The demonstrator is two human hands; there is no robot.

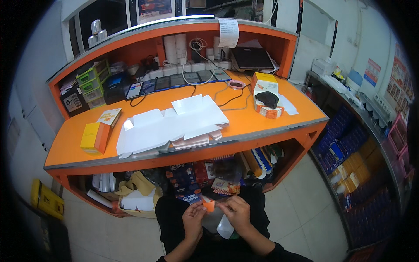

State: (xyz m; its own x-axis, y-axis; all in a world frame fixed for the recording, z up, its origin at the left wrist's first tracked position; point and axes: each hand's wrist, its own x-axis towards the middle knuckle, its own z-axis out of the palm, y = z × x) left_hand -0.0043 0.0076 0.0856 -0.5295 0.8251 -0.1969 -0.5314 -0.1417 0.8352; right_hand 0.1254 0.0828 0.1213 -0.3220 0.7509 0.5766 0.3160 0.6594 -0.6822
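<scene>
My left hand (194, 218) is closed, pinching a small orange piece of card or paper (209, 206) over my lap. Close beside it on the right, my right hand (236, 213) is also closed, thumb and fingertips together near the orange piece's edge; what they grip is too small to tell. Just below the right hand is a white curved piece of card or paper (224, 227); whether that hand touches it is unclear. On the orange desk (166, 101) in front lies a stack of flat white box blanks (168, 126).
Yellow-and-orange boxes stand left (94, 137) and right (265, 83) on the desk, the right one with a black item (267, 99). Phones and tablets (178, 80) with cables line the back. Below, packages (183, 177) and a carton (137, 201) fill the shelf. A metal rack (349, 102) runs along the right.
</scene>
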